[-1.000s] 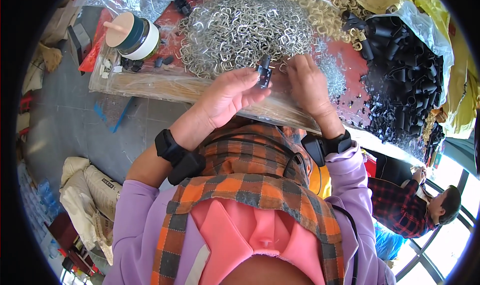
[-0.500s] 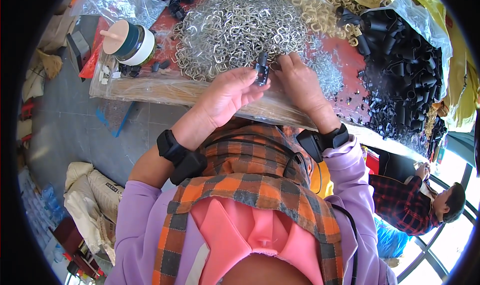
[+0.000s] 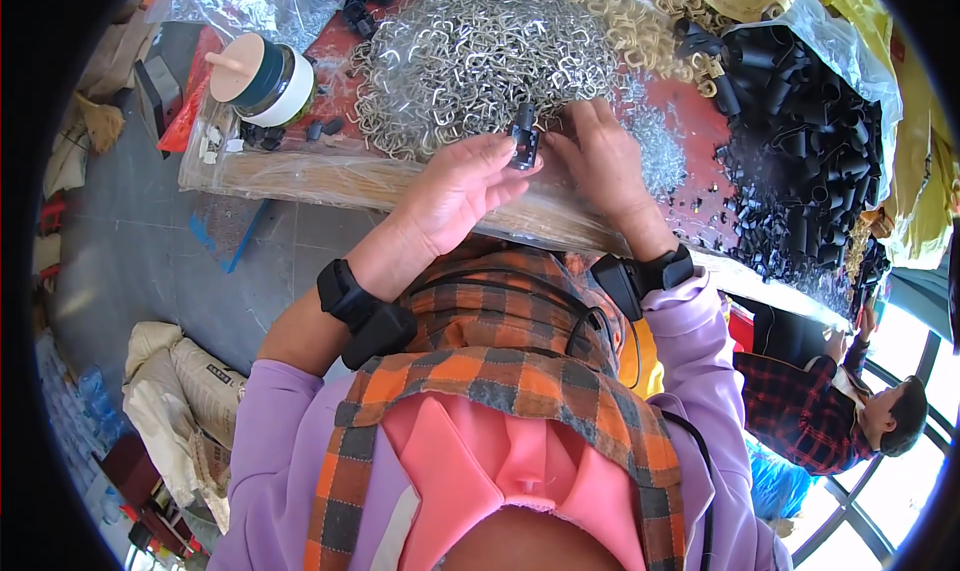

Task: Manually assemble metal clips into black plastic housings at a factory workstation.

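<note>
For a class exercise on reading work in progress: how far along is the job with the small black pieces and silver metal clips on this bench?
Done: no finished pile can be told apart. In hand: the left hand and right hand together hold one small black piece at the edge of the silver clip heap. Left: that heap and the pile of black pieces remain large, so much appears unprocessed.

Shiny metal clips [image 3: 470, 56] heaped at upper centre; matt black plastic pieces [image 3: 800, 161] at upper right; rough wooden table edge [image 3: 300, 176].
</note>
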{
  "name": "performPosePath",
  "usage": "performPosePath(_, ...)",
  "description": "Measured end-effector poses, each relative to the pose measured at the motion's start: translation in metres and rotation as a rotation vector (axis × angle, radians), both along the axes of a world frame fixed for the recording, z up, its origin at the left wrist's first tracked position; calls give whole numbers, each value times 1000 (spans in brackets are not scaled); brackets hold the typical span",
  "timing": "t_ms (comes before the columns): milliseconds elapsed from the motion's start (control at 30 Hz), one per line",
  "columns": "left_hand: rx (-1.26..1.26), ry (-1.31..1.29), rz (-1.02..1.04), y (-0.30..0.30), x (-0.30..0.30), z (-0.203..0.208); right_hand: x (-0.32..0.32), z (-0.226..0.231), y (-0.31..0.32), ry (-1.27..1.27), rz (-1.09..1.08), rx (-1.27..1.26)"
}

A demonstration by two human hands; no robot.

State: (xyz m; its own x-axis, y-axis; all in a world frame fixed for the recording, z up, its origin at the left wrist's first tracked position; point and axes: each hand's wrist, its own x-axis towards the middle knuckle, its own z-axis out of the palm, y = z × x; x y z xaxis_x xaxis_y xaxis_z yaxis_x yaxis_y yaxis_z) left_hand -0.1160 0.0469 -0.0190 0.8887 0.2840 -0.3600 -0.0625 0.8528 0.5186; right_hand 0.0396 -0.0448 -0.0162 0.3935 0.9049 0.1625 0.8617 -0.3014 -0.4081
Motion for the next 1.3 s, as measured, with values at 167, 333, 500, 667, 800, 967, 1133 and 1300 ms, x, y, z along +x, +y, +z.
performPosePath(167, -30, 8, 16, -1, 0, -2, -1, -6, 5, -8, 21, -45)
performPosePath(333, -14, 18, 43, -3, 0, 4, -4, -7, 4, 0, 2, 63)
performPosePath(500, -2, 22, 53, -5, 0, 6, -9, -6, 8, -31, 7, 39)
performPosePath(667, -7, 41, 93, -6, 0, 9, -1, -8, 6, 20, 130, 101)
performPosePath(800, 2, 37, 113, -4, -1, 5, 3, 0, -5, 399, 47, 119)
performPosePath(967, 17, 25, 105, -3, 4, 1, 9, -1, -13, 876, 34, 145)
performPosePath(1133, 42, 12, 87, -5, 8, 0, 5, 10, -21, 1381, -94, 138)
performPosePath(1300, 63, -52, -3, -7, 14, 6, 5, 10, -29, 1373, -18, 137)
